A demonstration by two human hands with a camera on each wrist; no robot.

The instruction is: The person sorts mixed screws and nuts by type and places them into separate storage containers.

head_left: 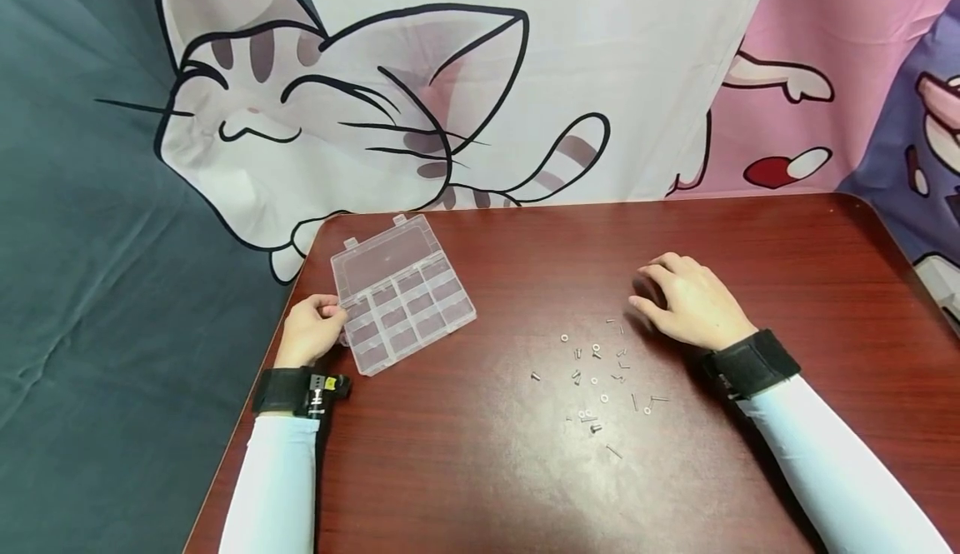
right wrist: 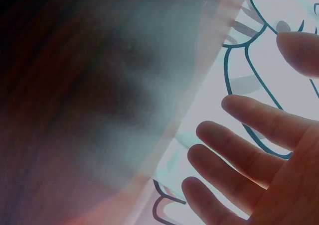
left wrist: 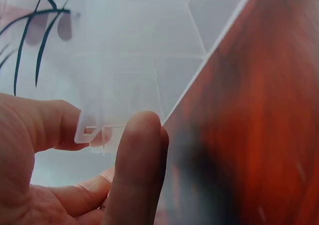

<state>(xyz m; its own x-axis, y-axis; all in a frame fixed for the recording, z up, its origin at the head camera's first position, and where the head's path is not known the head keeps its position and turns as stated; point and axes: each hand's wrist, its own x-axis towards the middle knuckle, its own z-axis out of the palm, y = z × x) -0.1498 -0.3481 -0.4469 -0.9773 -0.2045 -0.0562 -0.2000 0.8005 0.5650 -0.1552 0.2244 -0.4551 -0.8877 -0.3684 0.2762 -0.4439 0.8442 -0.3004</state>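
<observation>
Head: the left hand (head_left: pixel 309 333) apparently steadies the open box (head_left: pixel 405 297) near the far-left corner of the worktop (head_left: pixel 450 471), screws (head_left: pixel 596 428) lying mid-worktop. Left wrist: fingers (left wrist: pixel 140 160) pinch the box. Right wrist: the right hand (right wrist: pixel 286 181), spread, holds nothing; screws would need a fine pinch.

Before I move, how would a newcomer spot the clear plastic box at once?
Start at the reddish-brown table and go to its left side, where the left hand grips an edge of the clear plastic box. Its lid is folded open; unlike the small metal screws scattered to its right, it is broad and split into compartments.
</observation>
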